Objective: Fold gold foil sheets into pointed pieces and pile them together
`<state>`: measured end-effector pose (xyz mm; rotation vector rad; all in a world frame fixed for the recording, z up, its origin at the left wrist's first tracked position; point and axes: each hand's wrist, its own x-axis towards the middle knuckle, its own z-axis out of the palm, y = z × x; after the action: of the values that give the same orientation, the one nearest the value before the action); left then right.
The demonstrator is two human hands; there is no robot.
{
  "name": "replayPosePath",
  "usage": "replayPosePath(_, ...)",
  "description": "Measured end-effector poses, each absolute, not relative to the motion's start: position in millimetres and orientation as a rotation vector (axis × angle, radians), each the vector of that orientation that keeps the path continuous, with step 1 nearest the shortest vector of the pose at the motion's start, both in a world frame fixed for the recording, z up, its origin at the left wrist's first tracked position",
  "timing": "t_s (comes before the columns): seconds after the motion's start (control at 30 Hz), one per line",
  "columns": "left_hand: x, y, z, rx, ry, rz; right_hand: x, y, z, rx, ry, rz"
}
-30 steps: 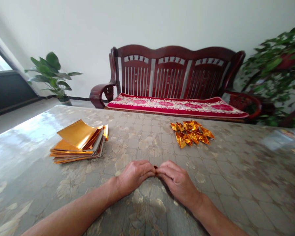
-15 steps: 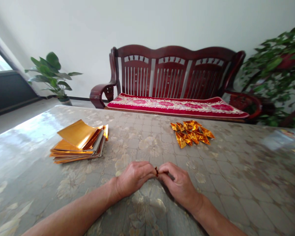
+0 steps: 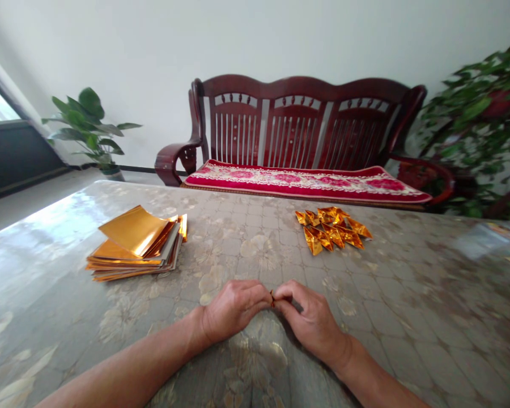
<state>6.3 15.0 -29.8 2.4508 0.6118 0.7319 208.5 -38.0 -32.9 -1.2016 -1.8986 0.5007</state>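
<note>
The left hand [image 3: 233, 311] and the right hand [image 3: 310, 320] pinch a small folded piece of gold foil [image 3: 272, 298] between their fingertips over the desk [image 3: 408, 317], a close grip that seems suited to fine creasing. At ten o'clock, a stack of foil sheets [image 3: 134, 246] sits within reach, apparently kept separate from a heap of folded foil triangles [image 3: 332, 229] at one o'clock.

— Colours of the foil sheets [image 3: 134, 232]?
— Shiny gold, grey on the backs.
— The folded triangles [image 3: 332, 228]?
— Same gold, more orange.
— The scrap [image 3: 272, 298]?
— Gold too.
— The table cover [image 3: 408, 317]?
— Grey-beige, tile grid, pale flowers.
— The cushion [image 3: 306, 182]?
— Deep red, pink roses, cream border.
— The bench [image 3: 297, 90]?
— Dark reddish brown.
</note>
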Motion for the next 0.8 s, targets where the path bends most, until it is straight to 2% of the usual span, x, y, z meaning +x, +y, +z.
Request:
replayPosePath(0.3,3.4,11.2,-29.2,2.483,0.549,0.766,205.6,-43.5,-31.3,-1.143,-1.923,0.388)
replayPosePath(0.57,2.9,13.0,-34.9,2.565,0.462,0.77,203.2,-41.0,-34.3,-1.027,-1.954,0.475)
replayPosePath(0.8,3.6,17.3,-27.6,2.472,0.798,0.74,206.2,-29.7,-37.7,-1.305,-1.805,0.491)
